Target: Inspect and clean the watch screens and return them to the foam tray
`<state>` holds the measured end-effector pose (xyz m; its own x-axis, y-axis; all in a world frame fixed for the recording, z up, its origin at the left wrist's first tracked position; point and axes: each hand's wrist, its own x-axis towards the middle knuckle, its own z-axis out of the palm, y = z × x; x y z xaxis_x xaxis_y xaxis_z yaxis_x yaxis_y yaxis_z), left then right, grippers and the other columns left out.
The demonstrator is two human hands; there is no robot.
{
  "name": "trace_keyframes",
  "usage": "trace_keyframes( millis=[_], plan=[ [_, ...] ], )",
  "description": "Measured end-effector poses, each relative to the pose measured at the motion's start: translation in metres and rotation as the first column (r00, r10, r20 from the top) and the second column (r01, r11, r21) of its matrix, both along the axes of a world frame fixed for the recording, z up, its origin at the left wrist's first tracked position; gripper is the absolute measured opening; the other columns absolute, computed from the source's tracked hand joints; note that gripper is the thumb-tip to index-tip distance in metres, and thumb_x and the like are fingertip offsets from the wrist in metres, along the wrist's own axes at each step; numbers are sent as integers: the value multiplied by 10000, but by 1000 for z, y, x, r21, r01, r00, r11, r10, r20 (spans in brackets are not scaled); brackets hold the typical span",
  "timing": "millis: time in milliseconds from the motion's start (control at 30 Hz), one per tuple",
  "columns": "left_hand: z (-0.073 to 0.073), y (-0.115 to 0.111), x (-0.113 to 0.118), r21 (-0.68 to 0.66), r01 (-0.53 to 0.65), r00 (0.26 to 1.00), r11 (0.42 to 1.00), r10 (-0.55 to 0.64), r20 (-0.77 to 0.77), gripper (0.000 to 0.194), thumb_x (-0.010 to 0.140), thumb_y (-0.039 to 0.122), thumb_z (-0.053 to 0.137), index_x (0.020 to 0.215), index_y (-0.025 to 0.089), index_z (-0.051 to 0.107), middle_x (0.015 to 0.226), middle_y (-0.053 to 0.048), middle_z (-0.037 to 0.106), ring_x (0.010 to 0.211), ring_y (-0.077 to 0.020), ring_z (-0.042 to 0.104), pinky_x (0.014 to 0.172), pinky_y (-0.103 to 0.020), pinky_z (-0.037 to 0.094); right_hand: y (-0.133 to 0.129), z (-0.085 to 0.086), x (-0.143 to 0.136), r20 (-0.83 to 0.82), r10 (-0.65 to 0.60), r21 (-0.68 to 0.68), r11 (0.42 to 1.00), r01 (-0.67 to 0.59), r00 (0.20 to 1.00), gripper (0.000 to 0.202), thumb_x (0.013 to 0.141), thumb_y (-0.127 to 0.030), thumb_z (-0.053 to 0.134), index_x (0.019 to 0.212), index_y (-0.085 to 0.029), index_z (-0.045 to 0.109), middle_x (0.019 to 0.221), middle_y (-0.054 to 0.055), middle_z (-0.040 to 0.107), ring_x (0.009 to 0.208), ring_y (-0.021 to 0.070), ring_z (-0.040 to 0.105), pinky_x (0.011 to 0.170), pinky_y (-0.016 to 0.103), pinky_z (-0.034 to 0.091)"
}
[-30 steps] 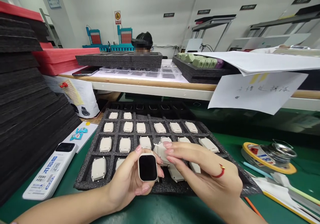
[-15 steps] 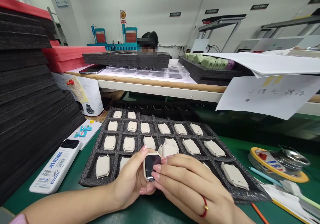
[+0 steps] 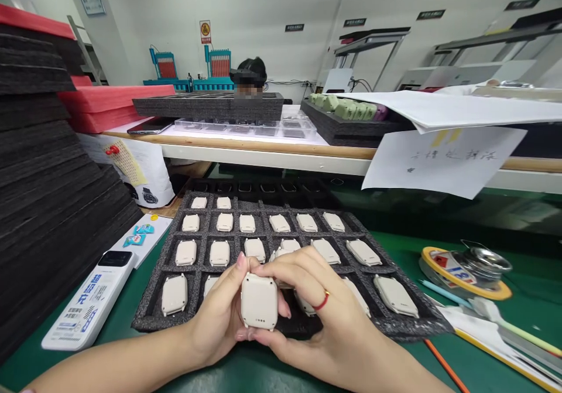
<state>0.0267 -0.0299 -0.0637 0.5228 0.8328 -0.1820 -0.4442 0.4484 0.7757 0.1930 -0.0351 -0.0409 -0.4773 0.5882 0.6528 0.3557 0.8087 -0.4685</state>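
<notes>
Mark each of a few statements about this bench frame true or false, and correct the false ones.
1. Both hands hold one beige watch body. True.
2. Its dark screen faces the camera. False: the plain beige back faces the camera.
3. The foam tray holds rows of similar beige bodies. True.
4. The white handheld device lies right of the tray. False: it lies to the tray's left, on the green mat.
5. The right hand wears a red ring. True.
</notes>
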Motion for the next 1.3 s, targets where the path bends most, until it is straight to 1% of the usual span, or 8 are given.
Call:
trace_keyframes(
  millis=[200, 367, 500, 633, 800, 867, 1100, 1300],
  plan=[
    [-1, 1, 0, -24, -44, 995, 999, 45, 84, 411, 867, 577, 625, 848, 178, 527, 672, 25, 590, 415, -25, 384, 379, -135, 204, 8, 6, 9, -19, -63, 100, 993, 64, 998, 504, 776, -184, 733, 1248, -220, 559, 1005, 51, 698, 897, 212, 626, 808, 373, 505],
    [-3, 5, -2, -9, -102, 982, 995, 102, 159, 323, 964, 455, 503, 795, 182, 467, 728, 34, 569, 385, -4, 306, 384, -140, 194, 24, 10, 33, 116, -280, -53, 956, 288, 953, 314, 805, -255, 700, 1113, -232, 641, 995, 50, 694, 925, 231, 638, 827, 383, 520],
    [-3, 3, -1, 7, -110, 977, 994, 107, 186, 323, 961, 426, 516, 762, 179, 450, 657, 52, 510, 387, -10, 289, 392, -144, 185, 29, 11, 47, 324, -164, -308, 913, 268, 932, 426, 839, -363, 697, 1238, -255, 596, 1254, 63, 659, 1147, 254, 623, 986, 413, 499],
    [-5, -3, -1, 99, -89, 987, 991, 74, 146, 336, 936, 403, 570, 722, 171, 454, 605, 50, 482, 407, -23, 331, 405, -157, 187, 30, 25, 39, 393, -100, -345, 906, 247, 914, 671, 808, -354, 730, 1419, -257, 471, 1420, 71, 569, 1269, 256, 564, 1051, 378, 464],
    [-8, -5, -2, 148, -50, 997, 988, 41, 63, 371, 918, 436, 594, 696, 169, 463, 577, 46, 475, 412, -30, 346, 397, -173, 172, 40, 38, 6, 786, -47, -183, 935, 305, 616, 334, 763, -146, 656, 1092, -175, 701, 989, 110, 728, 895, 285, 710, 714, 324, 530],
    [-8, -5, -2, 142, -44, 998, 989, 39, 41, 375, 908, 449, 600, 696, 172, 462, 572, 48, 474, 408, -30, 342, 394, -179, 160, 43, 40, -4, 826, -34, -162, 941, 296, 562, 273, 708, -111, 666, 974, -137, 720, 872, 129, 733, 802, 307, 717, 617, 311, 494],
    [-10, -3, -1, 145, -1, 998, 989, 10, -63, 441, 849, 550, 635, 690, 177, 459, 562, 53, 477, 389, -24, 351, 387, -185, 155, 81, 57, -10, 778, -54, -160, 947, 280, 625, 354, 657, -260, 776, 1004, -213, 718, 800, 37, 758, 795, 255, 726, 634, 257, 495],
    [-11, 0, 0, 139, 22, 998, 990, -15, -53, 483, 796, 598, 676, 681, 180, 464, 542, 58, 474, 377, -27, 378, 348, -173, 138, 154, 31, -28, 695, -250, -59, 914, 400, 674, 327, 936, -360, 638, 1192, -158, 616, 1139, 79, 678, 1005, 224, 668, 892, 434, 540]
  ],
)
